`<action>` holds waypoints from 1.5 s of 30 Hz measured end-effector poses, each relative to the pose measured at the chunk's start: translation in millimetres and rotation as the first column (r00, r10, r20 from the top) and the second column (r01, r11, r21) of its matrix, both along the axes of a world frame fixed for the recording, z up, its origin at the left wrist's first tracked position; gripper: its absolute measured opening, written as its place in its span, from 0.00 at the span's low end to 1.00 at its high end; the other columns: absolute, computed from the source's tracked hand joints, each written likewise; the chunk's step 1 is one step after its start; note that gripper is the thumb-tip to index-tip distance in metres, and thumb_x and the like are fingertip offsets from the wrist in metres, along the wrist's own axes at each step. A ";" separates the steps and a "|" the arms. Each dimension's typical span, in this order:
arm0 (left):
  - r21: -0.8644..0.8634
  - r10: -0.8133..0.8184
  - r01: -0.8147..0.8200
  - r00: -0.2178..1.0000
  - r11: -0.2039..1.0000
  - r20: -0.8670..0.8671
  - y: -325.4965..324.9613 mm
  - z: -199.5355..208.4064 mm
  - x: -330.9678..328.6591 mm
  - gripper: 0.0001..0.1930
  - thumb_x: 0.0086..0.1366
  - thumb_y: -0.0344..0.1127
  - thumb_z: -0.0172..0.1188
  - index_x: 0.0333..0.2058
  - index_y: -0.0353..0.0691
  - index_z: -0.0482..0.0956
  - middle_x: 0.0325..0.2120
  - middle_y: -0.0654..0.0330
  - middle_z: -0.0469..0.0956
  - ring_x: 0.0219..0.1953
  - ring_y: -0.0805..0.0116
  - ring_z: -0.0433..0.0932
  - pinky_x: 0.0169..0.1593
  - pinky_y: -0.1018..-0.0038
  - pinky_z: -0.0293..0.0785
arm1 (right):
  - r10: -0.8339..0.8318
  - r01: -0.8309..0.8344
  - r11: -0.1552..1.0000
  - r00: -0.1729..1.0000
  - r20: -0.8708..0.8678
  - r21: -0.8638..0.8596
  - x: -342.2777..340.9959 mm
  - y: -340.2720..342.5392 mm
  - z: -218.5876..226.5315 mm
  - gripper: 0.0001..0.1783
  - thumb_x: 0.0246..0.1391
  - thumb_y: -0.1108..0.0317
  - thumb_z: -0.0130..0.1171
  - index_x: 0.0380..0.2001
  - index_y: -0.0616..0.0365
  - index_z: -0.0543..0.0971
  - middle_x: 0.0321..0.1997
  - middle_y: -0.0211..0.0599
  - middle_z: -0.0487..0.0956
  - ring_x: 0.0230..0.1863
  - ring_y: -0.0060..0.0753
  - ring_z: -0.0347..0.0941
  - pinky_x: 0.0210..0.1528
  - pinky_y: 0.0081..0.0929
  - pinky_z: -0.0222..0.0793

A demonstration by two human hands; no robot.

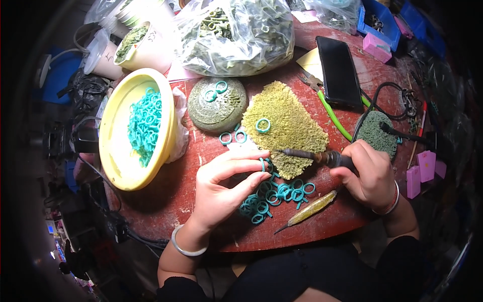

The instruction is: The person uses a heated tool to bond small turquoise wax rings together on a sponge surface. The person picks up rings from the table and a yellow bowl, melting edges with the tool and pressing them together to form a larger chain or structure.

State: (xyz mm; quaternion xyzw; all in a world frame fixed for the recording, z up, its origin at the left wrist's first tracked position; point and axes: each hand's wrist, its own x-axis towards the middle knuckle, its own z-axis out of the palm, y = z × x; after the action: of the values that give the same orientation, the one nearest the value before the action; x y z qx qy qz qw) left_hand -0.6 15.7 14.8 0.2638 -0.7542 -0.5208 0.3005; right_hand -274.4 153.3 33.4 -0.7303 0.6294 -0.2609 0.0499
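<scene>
My left hand (219, 186) pinches a small teal ring (262, 164) between thumb and fingertips. A soldering-iron-like heated pen (332, 158) is gripped in my right hand (371, 173), its dark tip pointing left, just above the ring. Beneath the tip lies a rough yellow-green sponge-like pad (297, 116), with one loose ring (262, 125) on it. Close to my left fingers, several teal rings (284, 192) are heaped on the red table (201, 232). Beside them rests a thin pointed tool with a yellowish wrapped handle (313, 208).
A yellow bowl (111, 136) of teal rings stands at left. Near it, a round grey-green block (214, 110) carries two rings. Behind are a bulging plastic bag (241, 35) and tubs. Right lie a phone (338, 70), green-handled pliers (329, 110), a green pad (378, 132) and cables.
</scene>
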 end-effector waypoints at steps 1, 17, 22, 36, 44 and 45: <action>-0.019 -0.002 0.002 1.000 1.000 0.000 -0.1 0.0 -0.3 0.10 0.58 0.23 0.75 0.39 0.33 0.89 0.46 0.51 0.88 0.49 0.61 0.85 0.57 0.65 0.78 | 0.083 -0.080 0.996 0.994 0.070 -0.048 -1.0 0.7 -0.5 0.20 0.57 0.57 0.73 0.35 0.62 0.77 0.30 0.41 0.77 0.24 0.44 0.77 0.25 0.35 0.72; 0.014 0.000 0.000 1.000 1.000 -0.019 0.3 -2.4 -0.6 0.10 0.58 0.23 0.75 0.39 0.33 0.89 0.46 0.51 0.88 0.50 0.60 0.85 0.60 0.64 0.77 | 0.130 -0.129 0.991 0.990 0.044 -0.037 5.9 -0.2 -9.4 0.21 0.55 0.56 0.74 0.34 0.61 0.76 0.29 0.37 0.75 0.25 0.38 0.77 0.25 0.31 0.72; 0.024 0.001 -0.001 1.000 1.000 -0.007 1.1 0.1 -1.2 0.10 0.58 0.23 0.75 0.39 0.32 0.89 0.46 0.50 0.88 0.49 0.60 0.85 0.57 0.65 0.78 | 0.122 -0.120 0.992 0.992 0.046 -0.030 7.2 -0.4 -9.4 0.21 0.55 0.56 0.74 0.34 0.61 0.76 0.29 0.37 0.75 0.25 0.38 0.77 0.24 0.31 0.72; 0.017 0.002 -0.002 1.000 1.000 -0.011 0.9 -0.5 -1.3 0.10 0.58 0.23 0.75 0.39 0.32 0.89 0.46 0.50 0.88 0.49 0.60 0.85 0.57 0.65 0.78 | 0.125 -0.124 0.992 0.990 0.063 -0.031 6.4 -0.4 -6.4 0.20 0.55 0.57 0.74 0.34 0.61 0.76 0.28 0.37 0.74 0.24 0.38 0.76 0.24 0.32 0.72; -0.032 0.000 0.000 1.000 0.999 0.000 0.0 -0.6 -0.2 0.10 0.58 0.22 0.74 0.39 0.33 0.89 0.46 0.50 0.88 0.50 0.60 0.85 0.59 0.63 0.77 | -0.074 0.074 0.997 0.996 -0.039 -0.007 -1.5 -1.7 2.1 0.18 0.57 0.59 0.73 0.34 0.61 0.76 0.28 0.40 0.74 0.22 0.44 0.75 0.24 0.37 0.70; -0.039 0.001 -0.001 1.000 0.999 -0.011 -0.1 -1.6 0.0 0.10 0.59 0.22 0.74 0.40 0.33 0.89 0.47 0.51 0.88 0.50 0.60 0.85 0.59 0.63 0.77 | -0.076 0.076 0.997 0.996 -0.040 -0.007 -1.2 -1.7 1.6 0.18 0.57 0.59 0.73 0.34 0.61 0.76 0.28 0.40 0.74 0.22 0.44 0.75 0.24 0.37 0.70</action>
State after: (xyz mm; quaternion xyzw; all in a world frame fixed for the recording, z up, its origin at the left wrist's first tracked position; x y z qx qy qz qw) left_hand -0.6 15.6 13.1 0.2554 -0.7624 -0.5072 0.3101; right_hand -275.6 151.6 35.1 -0.7111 0.6568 -0.2497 0.0252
